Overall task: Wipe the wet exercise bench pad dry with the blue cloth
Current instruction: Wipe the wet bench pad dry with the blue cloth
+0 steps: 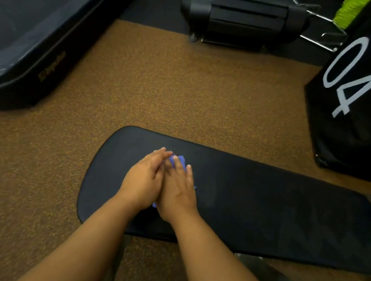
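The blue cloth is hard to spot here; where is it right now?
In the head view, the blue cloth lies on the bench pad near its rounded left end, mostly hidden under the left hand and right hand.

The black bench pad (263,217) lies across the lower part of the view, its rounded end toward the left. On it rests the blue cloth (181,161), mostly covered by the left hand (143,181) and right hand (177,194), both pressed flat and touching each other. The pad's surface looks faintly streaked right of the hands, perhaps damp. Beneath spreads brown speckled floor (162,87).
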`<state>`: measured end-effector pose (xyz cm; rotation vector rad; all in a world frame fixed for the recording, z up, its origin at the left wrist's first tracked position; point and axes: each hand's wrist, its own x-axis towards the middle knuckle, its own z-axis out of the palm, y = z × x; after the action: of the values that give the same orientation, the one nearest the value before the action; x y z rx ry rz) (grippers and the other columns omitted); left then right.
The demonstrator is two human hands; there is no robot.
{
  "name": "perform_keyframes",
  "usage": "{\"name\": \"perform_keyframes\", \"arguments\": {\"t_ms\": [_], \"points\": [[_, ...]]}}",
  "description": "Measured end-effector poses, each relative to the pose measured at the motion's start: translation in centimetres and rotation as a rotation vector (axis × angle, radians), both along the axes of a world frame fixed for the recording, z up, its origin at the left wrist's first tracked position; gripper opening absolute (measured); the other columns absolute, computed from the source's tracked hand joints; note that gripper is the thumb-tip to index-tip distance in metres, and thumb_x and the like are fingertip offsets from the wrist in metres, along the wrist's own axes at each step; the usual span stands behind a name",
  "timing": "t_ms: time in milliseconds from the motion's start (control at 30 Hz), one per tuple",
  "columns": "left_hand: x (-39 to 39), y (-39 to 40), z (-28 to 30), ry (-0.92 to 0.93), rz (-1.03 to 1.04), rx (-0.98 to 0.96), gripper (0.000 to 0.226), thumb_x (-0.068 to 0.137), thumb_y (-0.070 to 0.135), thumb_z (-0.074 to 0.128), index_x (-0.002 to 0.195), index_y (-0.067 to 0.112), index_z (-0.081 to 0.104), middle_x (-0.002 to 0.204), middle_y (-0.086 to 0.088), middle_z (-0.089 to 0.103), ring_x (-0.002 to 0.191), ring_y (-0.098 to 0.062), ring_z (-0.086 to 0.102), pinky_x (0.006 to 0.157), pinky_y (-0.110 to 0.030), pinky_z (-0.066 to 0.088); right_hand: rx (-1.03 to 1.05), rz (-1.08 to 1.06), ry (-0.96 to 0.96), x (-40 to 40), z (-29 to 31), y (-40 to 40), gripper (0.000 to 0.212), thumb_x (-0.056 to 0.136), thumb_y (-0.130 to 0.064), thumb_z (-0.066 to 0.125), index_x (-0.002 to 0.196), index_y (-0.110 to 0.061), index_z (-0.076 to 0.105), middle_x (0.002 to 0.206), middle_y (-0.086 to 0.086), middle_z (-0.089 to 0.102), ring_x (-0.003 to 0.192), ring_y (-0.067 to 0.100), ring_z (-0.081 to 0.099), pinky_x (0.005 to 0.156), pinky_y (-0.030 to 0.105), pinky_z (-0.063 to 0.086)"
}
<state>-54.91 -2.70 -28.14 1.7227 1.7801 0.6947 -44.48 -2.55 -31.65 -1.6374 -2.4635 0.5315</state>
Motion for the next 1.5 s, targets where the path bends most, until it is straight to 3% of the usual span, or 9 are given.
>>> {"name": "perform_keyframes", "arguments": {"t_ms": [300, 500, 733, 800, 867, 1100, 1267, 1433, 1500], "points": [[2.3, 1.2, -1.6, 0.101, -0.115, -0.125, 0.042, 0.098, 0.016, 0.042, 0.139, 0.026, 0.043, 0.15, 0.004, 0.038, 0.144, -0.011, 0.022, 0.118, -0.031, 0.019, 0.057, -0.493, -0.053, 16.0, -1.3, 1.0, 0.06, 0.088, -0.026, 0.038, 0.145, -0.033, 0.025, 0.156, -0.009, 0.015, 0.144, 0.012, 0.005, 0.115, 0.04, 0.001], [2.6, 1.2, -2.5, 0.249, -0.149, -0.153, 0.042, 0.099, 0.026, 0.038, 0.141, 0.027, 0.039, 0.153, 0.008, 0.032, 0.145, -0.009, 0.017, 0.119, -0.034, 0.012, -0.032, -0.753, -0.159, 20.0, -0.6, 5.6, 0.06, 0.09, -0.022, 0.047, 0.146, -0.025, 0.025, 0.156, 0.001, 0.018, 0.144, 0.022, 0.006, 0.116, 0.045, 0.006], [2.8, 1.5, -2.5, 0.32, -0.168, -0.159, 0.042, 0.1, 0.026, 0.035, 0.141, 0.025, 0.039, 0.153, 0.008, 0.031, 0.145, -0.01, 0.018, 0.118, -0.036, 0.017, 0.078, -0.173, -0.04, 8.8, -1.2, 2.6, 0.062, 0.08, -0.027, 0.035, 0.14, -0.016, 0.04, 0.149, 0.006, 0.037, 0.141, 0.027, 0.025, 0.114, 0.048, 0.016], [2.7, 1.4, -2.6, 0.285, -0.142, -0.154, 0.04, 0.099, 0.024, 0.037, 0.139, 0.025, 0.043, 0.151, 0.008, 0.035, 0.144, -0.01, 0.021, 0.118, -0.036, 0.021, 0.115, 0.026, 0.048, 9.1, -0.9, -0.8, 0.06, 0.073, -0.027, 0.038, 0.131, -0.02, 0.052, 0.14, 0.003, 0.05, 0.133, 0.025, 0.039, 0.111, 0.045, 0.027], [2.9, 1.4, -2.6, 0.299, -0.126, -0.148, 0.04, 0.099, 0.025, 0.038, 0.139, 0.025, 0.044, 0.151, 0.008, 0.035, 0.144, -0.01, 0.021, 0.118, -0.036, 0.02, 0.103, 0.15, 0.068, 12.4, -1.3, -2.9, 0.059, 0.072, -0.025, 0.041, 0.129, -0.027, 0.053, 0.139, -0.004, 0.05, 0.134, 0.018, 0.038, 0.111, 0.039, 0.02], [7.2, 0.8, -2.1, 0.422, -0.123, -0.094, 0.045, 0.097, 0.035, 0.039, 0.14, 0.023, 0.042, 0.153, 0.003, 0.031, 0.146, -0.02, 0.016, 0.117, -0.048, 0.013, 0.037, -0.586, -0.081, 31.3, -1.6, -2.8, 0.056, 0.085, -0.016, 0.044, 0.14, -0.028, 0.04, 0.151, -0.004, 0.031, 0.142, 0.017, 0.02, 0.115, 0.043, 0.011], [13.2, 1.7, -1.9, 0.289, -0.356, -0.059, 0.044, 0.099, 0.032, 0.037, 0.143, 0.028, 0.036, 0.156, 0.008, 0.022, 0.147, -0.015, 0.006, 0.118, -0.043, 0.006, -0.021, -0.962, -0.139, 30.4, -1.1, -0.6, 0.056, 0.09, -0.017, 0.044, 0.145, -0.02, 0.032, 0.155, 0.004, 0.021, 0.144, 0.023, 0.01, 0.117, 0.043, 0.003], [17.0, 3.0, -1.8, 0.26, -0.413, -0.069, 0.044, 0.099, 0.028, 0.037, 0.142, 0.028, 0.037, 0.156, 0.007, 0.024, 0.147, -0.015, 0.01, 0.118, -0.044, 0.009, 0.103, -0.444, -0.03, 19.5, -1.7, -3.0, 0.062, 0.076, -0.022, 0.039, 0.138, -0.016, 0.045, 0.147, 0.007, 0.04, 0.139, 0.028, 0.028, 0.114, 0.051, 0.018], [17.8, 3.3, -1.6, 0.276, -0.423, -0.08, 0.044, 0.099, 0.028, 0.037, 0.142, 0.028, 0.037, 0.156, 0.007, 0.025, 0.147, -0.016, 0.012, 0.117, -0.044, 0.01, 0.072, -0.199, -0.008, 18.7, -1.4, -5.2, 0.064, 0.077, -0.024, 0.035, 0.141, -0.021, 0.038, 0.15, -0.001, 0.035, 0.143, 0.022, 0.019, 0.117, 0.047, 0.012]]}}
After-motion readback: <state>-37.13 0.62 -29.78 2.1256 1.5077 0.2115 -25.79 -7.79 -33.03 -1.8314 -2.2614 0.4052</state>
